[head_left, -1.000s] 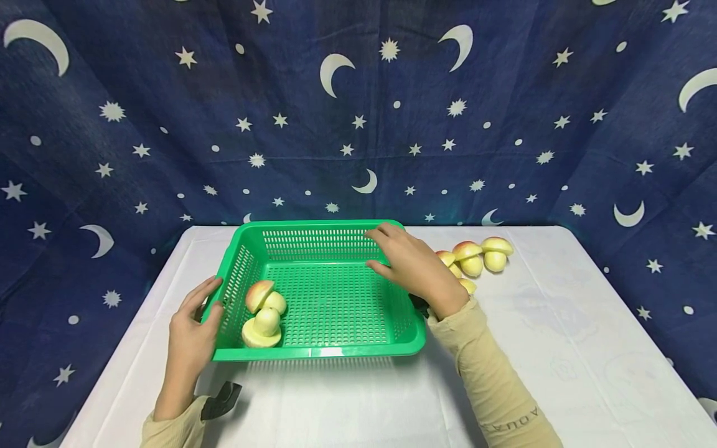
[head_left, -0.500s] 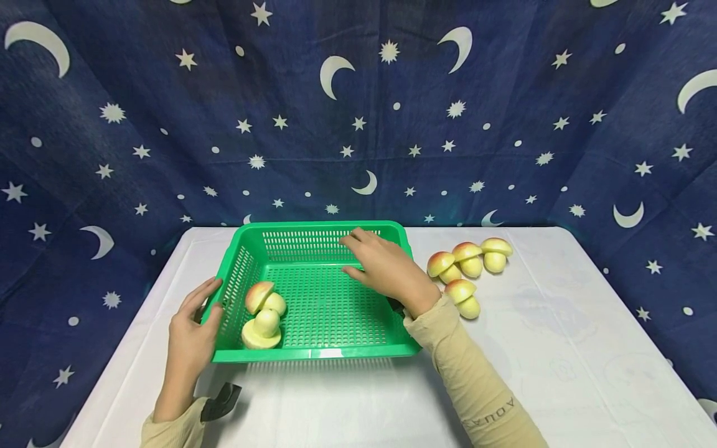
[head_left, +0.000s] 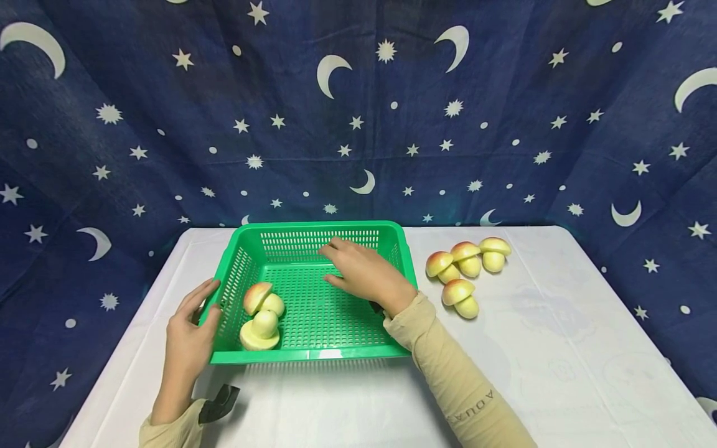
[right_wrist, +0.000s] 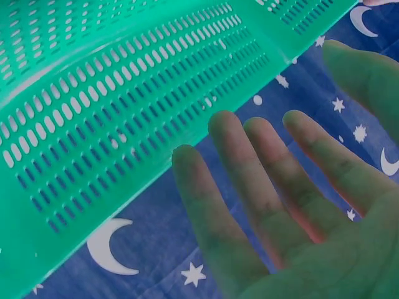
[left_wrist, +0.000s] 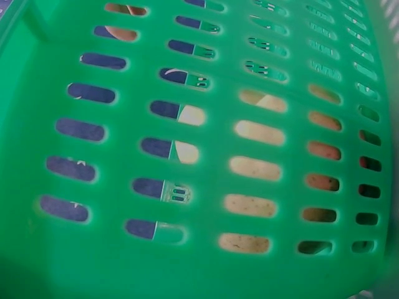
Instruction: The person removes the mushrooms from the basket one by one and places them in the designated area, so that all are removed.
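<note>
A green plastic basket (head_left: 330, 353) with slotted walls stands on the table. Inside it, at the left, lie two mushroom-shaped pieces, one with a reddish cap (head_left: 258, 297) and another turned cap down (head_left: 260, 331). My left hand (head_left: 189, 336) touches the basket's left rim with its fingertips and thumb, the fingers fairly straight. In the left wrist view, the slotted basket wall (left_wrist: 206, 162) fills the frame and pale pieces show through the slots. My right hand (head_left: 366, 274) hovers over the basket's right half; the right wrist view shows its fingers (right_wrist: 240, 162) extended, holding nothing.
Right of the basket, several more mushroom-shaped pieces (head_left: 465, 258) lie on the white tablecloth (head_left: 549, 348), with one (head_left: 460, 298) nearest the front. A dark blue curtain (head_left: 358, 124) with moons and stars hangs behind the table.
My right hand has moved left, from the basket's right rim to over its inside, uncovering the pieces at the right. The left hand and the basket have stayed in place.
</note>
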Available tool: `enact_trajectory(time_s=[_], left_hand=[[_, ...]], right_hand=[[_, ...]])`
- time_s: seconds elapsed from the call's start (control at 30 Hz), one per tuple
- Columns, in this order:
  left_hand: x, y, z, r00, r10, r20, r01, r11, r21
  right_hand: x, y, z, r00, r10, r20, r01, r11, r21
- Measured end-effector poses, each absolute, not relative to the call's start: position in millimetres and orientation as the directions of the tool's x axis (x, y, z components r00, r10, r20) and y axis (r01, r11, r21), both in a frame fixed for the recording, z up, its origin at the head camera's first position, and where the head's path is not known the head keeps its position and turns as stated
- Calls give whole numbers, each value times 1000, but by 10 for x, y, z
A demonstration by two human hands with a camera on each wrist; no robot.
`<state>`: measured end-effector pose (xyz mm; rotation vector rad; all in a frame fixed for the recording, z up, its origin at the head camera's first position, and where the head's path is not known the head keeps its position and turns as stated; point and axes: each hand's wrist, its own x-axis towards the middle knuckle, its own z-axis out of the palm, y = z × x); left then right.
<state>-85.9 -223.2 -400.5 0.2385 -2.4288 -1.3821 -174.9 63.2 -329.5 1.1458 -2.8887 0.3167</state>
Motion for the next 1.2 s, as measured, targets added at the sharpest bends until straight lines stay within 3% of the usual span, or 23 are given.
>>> enact_trajectory(time_s=[0.63, 1.2], left_hand=[[-859, -2229, -4015, -933, -296, 203, 27, 505, 863], [-865, -2233, -4005, -929, -307, 208, 24, 509, 861]], right_hand=[[-1849, 386, -3477, -701, -712, 31, -706, 687, -172], [-1902, 3, -3573, -631, -775, -43, -737, 616, -277]])
